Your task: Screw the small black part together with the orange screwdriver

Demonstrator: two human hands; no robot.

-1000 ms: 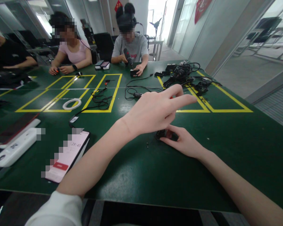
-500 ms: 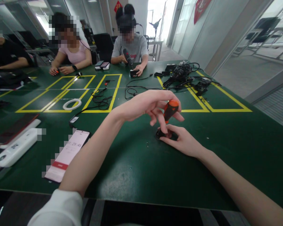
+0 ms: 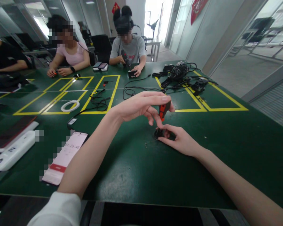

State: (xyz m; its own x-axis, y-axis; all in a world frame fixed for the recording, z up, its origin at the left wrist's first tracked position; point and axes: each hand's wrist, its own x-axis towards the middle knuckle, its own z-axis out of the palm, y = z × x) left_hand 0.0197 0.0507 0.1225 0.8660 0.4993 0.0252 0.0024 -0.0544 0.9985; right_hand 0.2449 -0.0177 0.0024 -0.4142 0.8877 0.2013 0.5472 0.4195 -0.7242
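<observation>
My left hand (image 3: 143,105) is closed on a short screwdriver (image 3: 164,110) with a black and orange handle. Its forefinger lies across the top of the handle. The handle leans slightly, its lower end pointing down at a small dark round part (image 3: 157,135) on the table; the fingers partly hide the tip. From the right side, my right hand (image 3: 182,139) grips that part between thumb and fingers and keeps it against the tabletop. A few tiny metal bits, perhaps screws (image 3: 145,145), lie just left of and nearer than the part.
On the left lie a phone (image 3: 67,153) showing a timer and a white power strip (image 3: 16,150). Beyond are a white ring-shaped coil (image 3: 70,106), black cables (image 3: 100,102) and a cable heap (image 3: 179,73). Several people sit across the table; one holds a power screwdriver (image 3: 125,57).
The screwdriver handle has shifted a little left, and its orange end is now covered by my left forefinger, which has straightened over it. My right hand stays on the dark part.
</observation>
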